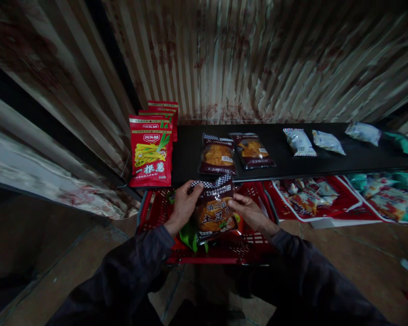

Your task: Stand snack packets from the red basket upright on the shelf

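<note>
A dark bag of potato chips point(213, 215) with a clear window is held over a red shopping basket point(221, 261). My left hand point(184, 206) grips its upper left edge, with the thumb on the front. On the right edge, the fingers of my right hand point(251, 213) pinch the bag. Green and red packets lie under it in the basket, mostly hidden. Just beyond, two similar chip bags, one on the left point(218, 155) and one on the right point(252, 151), lie on the black shelf point(187, 149).
Several red snack bags point(151, 158) stand in a row at the shelf's left end. Small white packets point(299, 141) lie to the right. Red baskets point(309, 199) full of packaged snacks sit below the shelf. A pleated curtain point(231, 59) hangs behind.
</note>
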`<state>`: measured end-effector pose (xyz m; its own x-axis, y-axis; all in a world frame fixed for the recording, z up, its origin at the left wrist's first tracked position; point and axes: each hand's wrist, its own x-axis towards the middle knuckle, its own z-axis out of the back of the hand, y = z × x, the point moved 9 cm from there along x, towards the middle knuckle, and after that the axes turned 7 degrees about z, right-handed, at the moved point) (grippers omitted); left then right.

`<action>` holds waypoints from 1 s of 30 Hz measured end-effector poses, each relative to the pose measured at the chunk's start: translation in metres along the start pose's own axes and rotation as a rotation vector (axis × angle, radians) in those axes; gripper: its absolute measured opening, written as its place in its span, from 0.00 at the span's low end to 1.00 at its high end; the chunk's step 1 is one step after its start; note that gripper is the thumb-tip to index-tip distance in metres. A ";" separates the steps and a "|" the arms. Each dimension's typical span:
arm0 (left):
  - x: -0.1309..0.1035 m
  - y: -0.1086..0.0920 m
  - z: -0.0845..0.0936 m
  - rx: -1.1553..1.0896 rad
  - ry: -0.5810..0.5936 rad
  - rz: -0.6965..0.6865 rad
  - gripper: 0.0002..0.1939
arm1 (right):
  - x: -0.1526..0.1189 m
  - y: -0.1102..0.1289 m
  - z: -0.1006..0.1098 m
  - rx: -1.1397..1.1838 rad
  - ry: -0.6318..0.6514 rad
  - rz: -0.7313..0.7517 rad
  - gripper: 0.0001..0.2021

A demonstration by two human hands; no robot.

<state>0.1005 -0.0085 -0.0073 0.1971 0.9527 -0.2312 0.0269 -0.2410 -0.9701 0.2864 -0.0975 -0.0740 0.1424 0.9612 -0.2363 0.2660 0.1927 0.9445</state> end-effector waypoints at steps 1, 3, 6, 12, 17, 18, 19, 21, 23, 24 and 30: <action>0.002 -0.004 0.000 -0.008 -0.003 -0.017 0.10 | 0.001 0.005 -0.002 -0.008 0.008 0.017 0.21; 0.005 -0.009 0.000 -0.024 -0.012 -0.042 0.10 | 0.003 0.015 -0.005 -0.021 0.026 0.057 0.20; 0.010 -0.012 0.002 -0.036 -0.039 -0.069 0.10 | 0.006 0.024 -0.010 -0.034 0.038 0.094 0.20; 0.019 -0.011 0.005 -0.053 -0.084 -0.053 0.12 | 0.010 0.025 -0.013 -0.055 0.032 0.107 0.20; 0.026 -0.008 0.004 -0.116 -0.095 -0.030 0.14 | 0.012 0.027 -0.010 -0.037 0.015 0.094 0.20; 0.027 -0.007 0.005 -0.131 -0.100 -0.016 0.14 | 0.013 0.028 -0.008 -0.039 0.004 0.094 0.20; 0.027 -0.006 0.007 -0.151 -0.106 0.000 0.14 | 0.014 0.029 -0.007 -0.044 -0.003 0.096 0.20; 0.027 -0.004 0.010 -0.202 -0.120 0.035 0.16 | 0.015 0.031 -0.008 -0.044 -0.001 0.102 0.20; 0.028 -0.003 0.012 -0.248 -0.121 0.068 0.18 | 0.016 0.034 -0.010 -0.024 0.011 0.101 0.19; 0.028 -0.003 0.012 -0.267 -0.121 0.083 0.19 | 0.016 0.035 -0.012 -0.009 0.012 0.097 0.18; 0.029 -0.002 0.009 -0.381 -0.092 0.146 0.22 | 0.019 0.049 -0.014 0.070 -0.033 0.071 0.16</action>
<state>0.0978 0.0215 -0.0132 0.1375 0.9121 -0.3863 0.3697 -0.4091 -0.8343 0.2883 -0.0673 -0.0287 0.1945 0.9646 -0.1780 0.3200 0.1091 0.9411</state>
